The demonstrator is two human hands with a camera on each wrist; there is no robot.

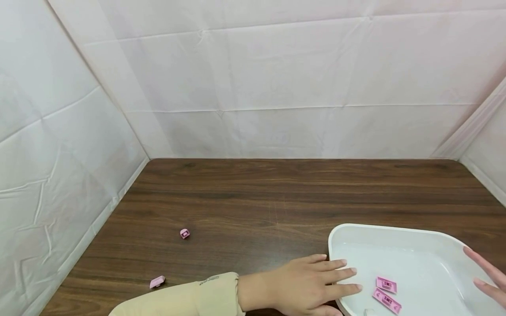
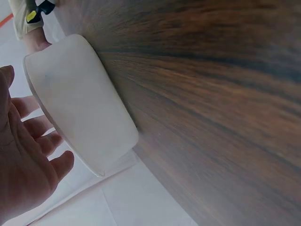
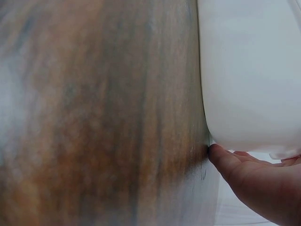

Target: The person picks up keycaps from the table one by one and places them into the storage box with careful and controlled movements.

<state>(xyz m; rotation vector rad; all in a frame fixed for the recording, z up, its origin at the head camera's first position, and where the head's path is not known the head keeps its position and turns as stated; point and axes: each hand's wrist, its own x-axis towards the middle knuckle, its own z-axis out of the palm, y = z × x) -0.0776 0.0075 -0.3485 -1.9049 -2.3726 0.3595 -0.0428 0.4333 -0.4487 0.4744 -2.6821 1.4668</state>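
Note:
A white tray [image 1: 389,229] sits at the front right of the wooden table. Over its left rim lies my left hand [image 1: 306,285], fingers spread and fairly straight, their tips reaching above the inside. In the left wrist view the left fingers are beside the rim. At the far right, fingers of my right hand [image 1: 490,276] extend over the right rim; the rest of that hand is cut off. A right digit touches or nearly touches the tray's outer wall low down in the right wrist view. Two pink plastic pieces [image 1: 386,284] [image 1: 387,301] lie inside the tray.
Another small pink piece [image 1: 184,233] lies on the table [image 1: 237,197] left of centre. A further pink block [image 1: 157,281] is near the left sleeve [image 1: 189,300]. White sheets [image 1: 253,79] hang behind and at both sides. A whitish piece [image 1: 370,312] shows at the tray's bottom edge.

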